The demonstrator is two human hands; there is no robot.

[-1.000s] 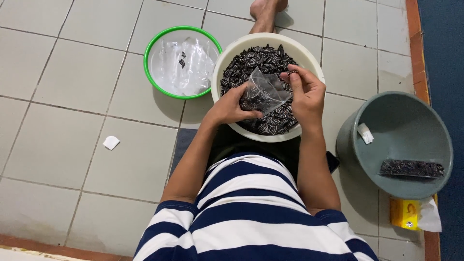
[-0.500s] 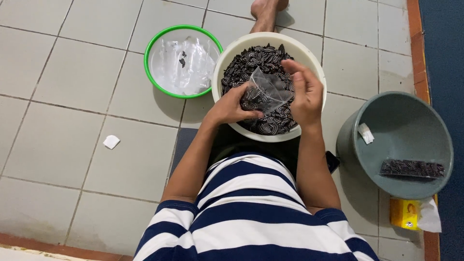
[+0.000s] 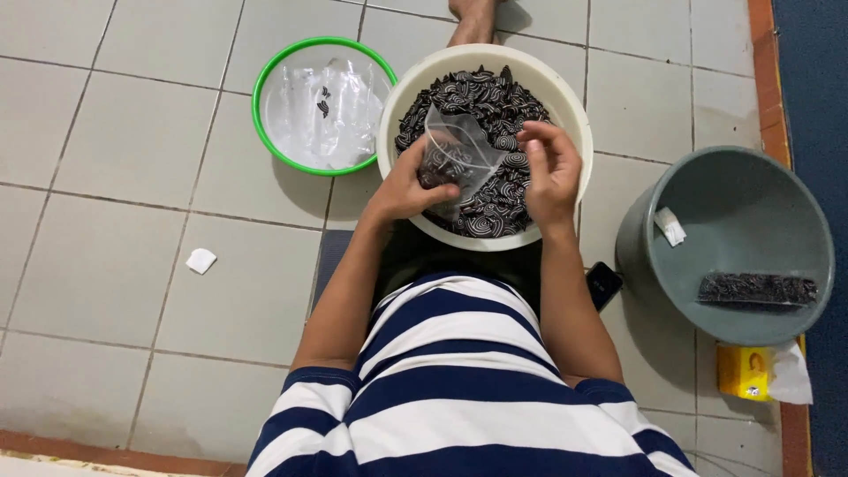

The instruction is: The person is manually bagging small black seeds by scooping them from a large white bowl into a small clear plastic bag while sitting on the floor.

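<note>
Grey tiles spread all round me, and I'm sitting on them with the cream basin (image 3: 570, 97) right between my knees, heaped with dark swirled chips (image 3: 495, 93). Off to my right sits the grey bucket (image 3: 751, 212), one filled packet (image 3: 757, 289) lying flat in its bottom, well clear of my arms. Up to my left, just beside the basin, the green-rimmed bowl (image 3: 291, 66) holds a pile of empty clear bags.

Now the hands: my left hand (image 3: 408, 187) is clamped on the small clear bag (image 3: 461, 150), gripping it low at its left side, some chips already inside. Its mouth points up and away from me, tilted toward the right. My right hand (image 3: 549, 170) hovers just beside that mouth, fingers bunched; whether they pinch any chips I cannot tell. Both hands are directly over the chips, so nothing stands between bag and heap. A black phone (image 3: 602, 284) lies by my right elbow.
</note>
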